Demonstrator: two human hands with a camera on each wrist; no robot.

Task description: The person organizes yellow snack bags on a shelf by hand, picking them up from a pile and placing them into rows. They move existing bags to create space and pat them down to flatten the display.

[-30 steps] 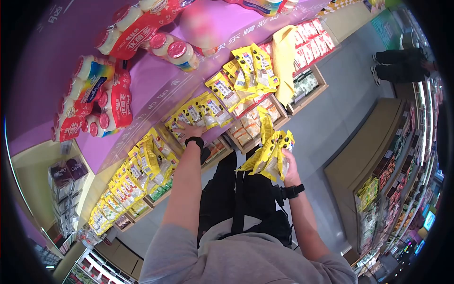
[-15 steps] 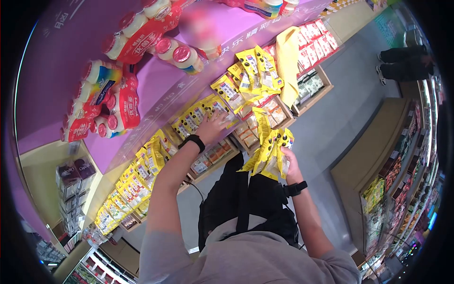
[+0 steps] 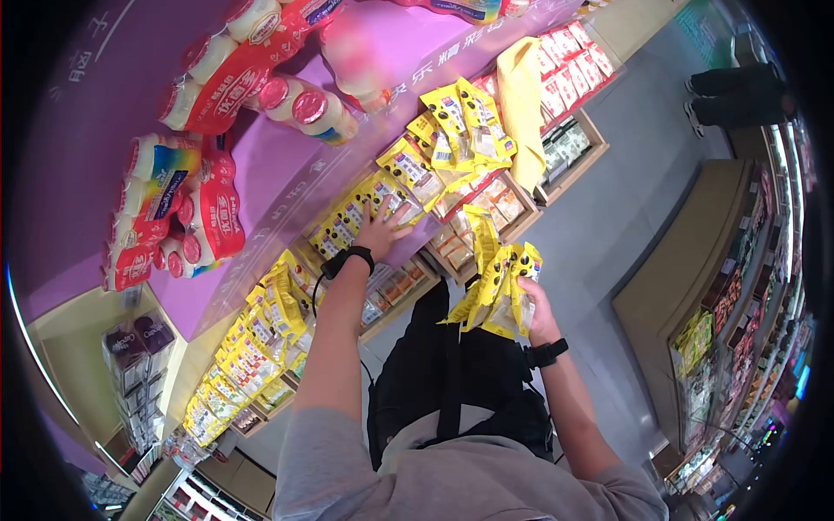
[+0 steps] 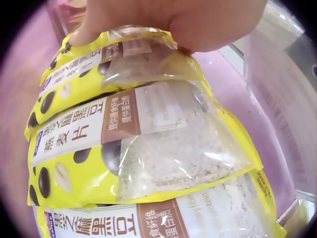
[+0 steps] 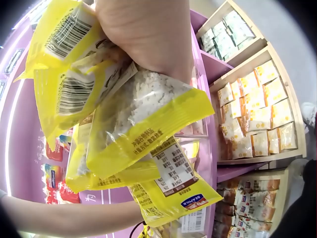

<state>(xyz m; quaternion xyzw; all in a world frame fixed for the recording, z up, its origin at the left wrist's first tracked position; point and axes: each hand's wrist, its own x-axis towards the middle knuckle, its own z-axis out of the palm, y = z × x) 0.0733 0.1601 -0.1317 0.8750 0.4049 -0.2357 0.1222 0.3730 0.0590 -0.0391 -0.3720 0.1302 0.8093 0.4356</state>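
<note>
Left hand (image 3: 380, 233) has shifted along the row of bags (image 3: 345, 221).
Its fingers spread over them, grasping nothing; right hand (image 3: 540, 313) grips yellow bags (image 3: 497, 297) apart from the row, stocking apparently unfinished.

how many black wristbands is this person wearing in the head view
2: a left wristband, just behind the left hand, which touches lined-up yellow packets, and a right wristband, behind the right hand, which holds yellow bags.
</note>
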